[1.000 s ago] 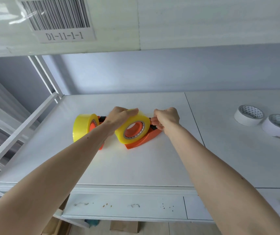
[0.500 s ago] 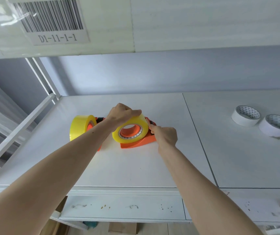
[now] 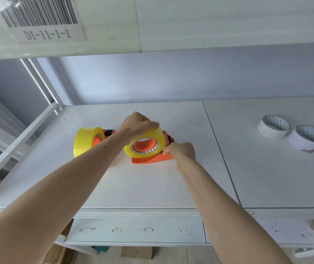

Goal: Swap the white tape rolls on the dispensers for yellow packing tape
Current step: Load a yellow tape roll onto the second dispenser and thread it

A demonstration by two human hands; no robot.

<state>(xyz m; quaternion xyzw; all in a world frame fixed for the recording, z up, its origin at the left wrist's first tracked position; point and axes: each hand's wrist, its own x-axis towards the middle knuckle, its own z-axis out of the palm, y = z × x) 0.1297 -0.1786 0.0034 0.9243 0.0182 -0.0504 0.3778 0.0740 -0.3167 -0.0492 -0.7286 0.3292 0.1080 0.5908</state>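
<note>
The setting is a warehouse or stockroom packing station. A white shelf [image 3: 152, 187] of flat panels sits in a white metal rack frame [image 3: 19, 138], with another shelf level directly overhead. The front edge of the upper level carries a barcode label [image 3: 44, 20] printed D1-11-1-1, a storage-location code. Two orange dispensers [image 3: 150, 159] with yellow tape [image 3: 84, 141] stand mid-shelf; two white rolls [image 3: 273, 126] lie near the right edge.

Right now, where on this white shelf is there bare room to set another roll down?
Free: the wide patch between the orange dispenser and the shelf's front edge, and the right panel in front of the two white rolls. Crowded: mid-shelf, where both hands work the yellow rolls.
</note>
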